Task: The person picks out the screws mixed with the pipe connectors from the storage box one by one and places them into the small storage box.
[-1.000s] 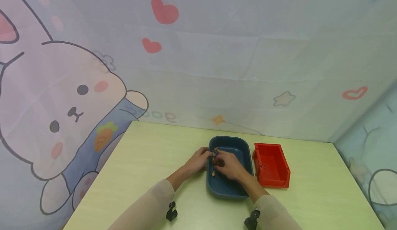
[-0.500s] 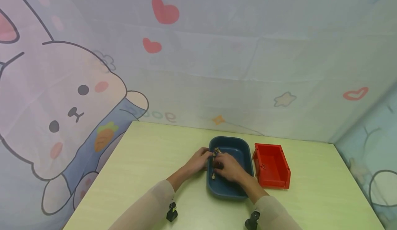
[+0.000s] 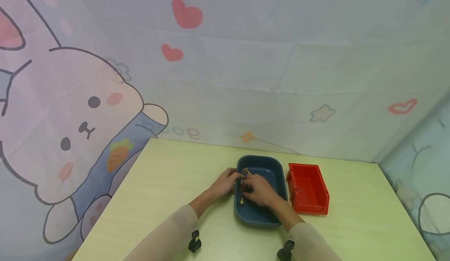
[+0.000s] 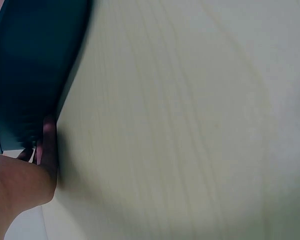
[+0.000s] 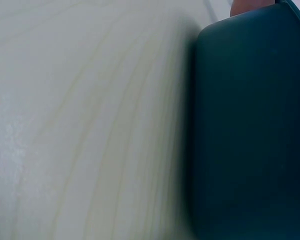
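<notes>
My left hand (image 3: 225, 181) grips the left wall of a dark blue plastic tray (image 3: 260, 220), its thumb over the rim. The left wrist view has the fingers of this hand (image 4: 49, 145) along the outside of the tray. Inside the tray, my right hand (image 3: 258, 188) has its fingers curled at the left wall, thumb and forefinger pinching at a small brass-coloured piece (image 3: 241, 201) whose end shows below them. Several other small brass-coloured pieces (image 3: 246, 170) lie just beyond the fingers, partly covered. The right wrist view mostly shows the tray's outer wall (image 5: 250, 125).
To the right of the tray stands a red open-fronted bin (image 3: 308, 188) with a few thin small pieces (image 3: 299, 189) in it. Both stand on a pale wooden table (image 3: 183, 167). Behind the table hangs a printed cloth (image 3: 246, 77).
My right fingers have shifted slightly at the left wall, and the lower brass-coloured end sits a little nearer the front. My left hand and the tray stay in place.
</notes>
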Motion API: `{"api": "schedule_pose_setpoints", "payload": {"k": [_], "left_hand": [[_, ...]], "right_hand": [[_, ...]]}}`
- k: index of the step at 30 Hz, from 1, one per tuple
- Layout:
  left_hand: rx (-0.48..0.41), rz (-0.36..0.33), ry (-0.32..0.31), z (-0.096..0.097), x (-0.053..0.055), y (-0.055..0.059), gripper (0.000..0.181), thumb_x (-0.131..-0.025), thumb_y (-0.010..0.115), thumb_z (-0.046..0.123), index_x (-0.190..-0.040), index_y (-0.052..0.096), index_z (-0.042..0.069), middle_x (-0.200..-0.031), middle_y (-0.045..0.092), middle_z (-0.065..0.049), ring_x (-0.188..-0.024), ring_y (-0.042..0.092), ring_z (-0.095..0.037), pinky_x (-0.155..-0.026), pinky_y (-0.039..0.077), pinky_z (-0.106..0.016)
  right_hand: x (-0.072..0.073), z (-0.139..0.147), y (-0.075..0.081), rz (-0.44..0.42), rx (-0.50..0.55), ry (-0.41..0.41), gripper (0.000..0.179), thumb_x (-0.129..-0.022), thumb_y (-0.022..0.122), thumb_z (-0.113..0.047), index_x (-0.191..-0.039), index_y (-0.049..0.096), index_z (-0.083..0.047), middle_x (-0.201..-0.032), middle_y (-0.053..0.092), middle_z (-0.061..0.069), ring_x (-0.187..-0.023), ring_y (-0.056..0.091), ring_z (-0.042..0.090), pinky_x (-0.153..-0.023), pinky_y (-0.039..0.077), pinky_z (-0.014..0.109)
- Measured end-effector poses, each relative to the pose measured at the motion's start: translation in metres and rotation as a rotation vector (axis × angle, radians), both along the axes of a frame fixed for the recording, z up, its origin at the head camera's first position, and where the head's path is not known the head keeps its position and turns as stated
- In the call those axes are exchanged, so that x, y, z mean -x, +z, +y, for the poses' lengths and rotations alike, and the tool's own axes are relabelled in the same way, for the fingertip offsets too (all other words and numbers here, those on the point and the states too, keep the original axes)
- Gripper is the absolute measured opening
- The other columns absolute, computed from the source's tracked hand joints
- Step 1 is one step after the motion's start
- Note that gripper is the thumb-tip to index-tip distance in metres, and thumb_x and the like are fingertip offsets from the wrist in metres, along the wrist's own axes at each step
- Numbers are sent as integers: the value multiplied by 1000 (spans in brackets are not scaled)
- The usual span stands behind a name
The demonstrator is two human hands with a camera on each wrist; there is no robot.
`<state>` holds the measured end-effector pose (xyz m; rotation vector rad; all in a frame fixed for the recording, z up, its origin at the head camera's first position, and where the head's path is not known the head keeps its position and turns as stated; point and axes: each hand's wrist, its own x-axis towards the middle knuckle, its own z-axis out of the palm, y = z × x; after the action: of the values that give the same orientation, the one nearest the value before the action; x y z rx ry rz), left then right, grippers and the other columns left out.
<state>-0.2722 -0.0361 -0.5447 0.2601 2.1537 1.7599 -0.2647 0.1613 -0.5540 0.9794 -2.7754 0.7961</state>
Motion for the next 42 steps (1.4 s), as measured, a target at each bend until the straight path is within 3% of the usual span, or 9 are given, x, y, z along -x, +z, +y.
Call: {"api": "schedule_pose_setpoints", "payload": {"k": [22,42], "left_hand": [[12,10,4,1,1,0,53,-110,46,32,-151,49,-2,-144,58,-17,-125,59,-30,-87,62,-37],[-3,15,18,2,0,0,52,-110,47,31,-151,49,-2,-146,56,-18,-127,59,-33,-87,62,-42]], "right_hand": [[1,1,0,4,-5,-22,13,-83,88,-12,-86,76,-15,-89,70,-6,-90,62,20,-83,53,43],[3,2,-1,-20,45,38,15,-82,86,-7,-83,73,-13,-85,66,-6,-84,62,15,-78,54,37]]}}
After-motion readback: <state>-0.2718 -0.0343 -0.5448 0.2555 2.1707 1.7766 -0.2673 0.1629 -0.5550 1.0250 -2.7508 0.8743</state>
